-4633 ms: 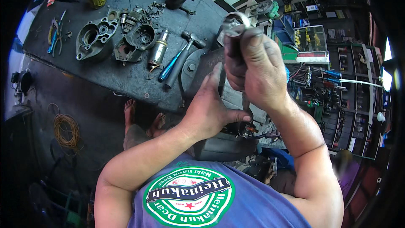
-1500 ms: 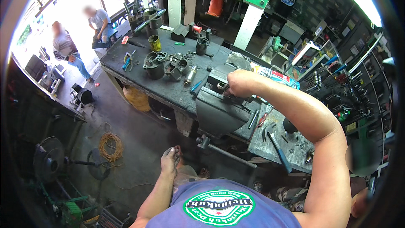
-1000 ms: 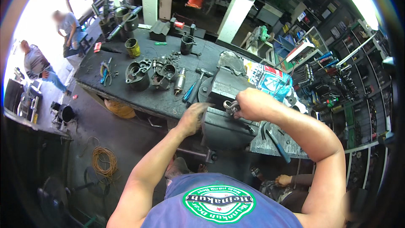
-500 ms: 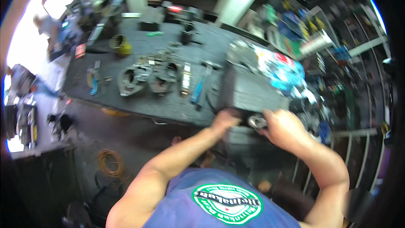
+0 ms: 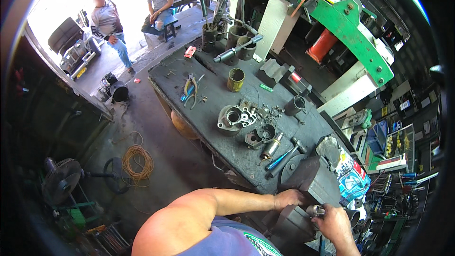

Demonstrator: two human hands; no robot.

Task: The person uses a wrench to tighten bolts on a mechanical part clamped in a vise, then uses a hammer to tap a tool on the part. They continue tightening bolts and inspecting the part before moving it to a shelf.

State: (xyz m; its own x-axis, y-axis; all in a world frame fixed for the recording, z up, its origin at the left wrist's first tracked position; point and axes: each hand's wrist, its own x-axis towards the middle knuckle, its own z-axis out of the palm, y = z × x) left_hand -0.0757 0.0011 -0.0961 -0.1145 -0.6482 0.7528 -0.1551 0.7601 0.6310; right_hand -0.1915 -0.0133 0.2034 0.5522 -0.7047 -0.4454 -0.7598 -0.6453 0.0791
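A big dark grey bench vise (image 5: pixel 316 178) stands at the near right corner of the workbench. My left hand (image 5: pixel 290 199) reaches in at the left end of the gap between its jaws, and most of its fingers are hidden there. At the gap's other end, my right hand (image 5: pixel 335 224) is closed on a shiny round metal part (image 5: pixel 313 210). How far this part runs between the jaws is hidden. Left of the vise lie a hammer (image 5: pixel 280 158) with a blue handle and a silver cylindrical part (image 5: pixel 272 146).
Metal housings (image 5: pixel 235 116), a yellow can (image 5: pixel 235 79) and pliers (image 5: pixel 191 91) lie on the dark workbench (image 5: pixel 215 99). A plastic bag (image 5: pixel 353 180) sits behind the vise. A green press frame (image 5: pixel 348 16) rises beyond. Two people are at the far left. Coiled orange cable (image 5: pixel 137 165) lies on the floor.
My view has swung left, so the bench and vise appear turned and the doorway shows more. Both hands stay at the vise, the right still on the metal part.
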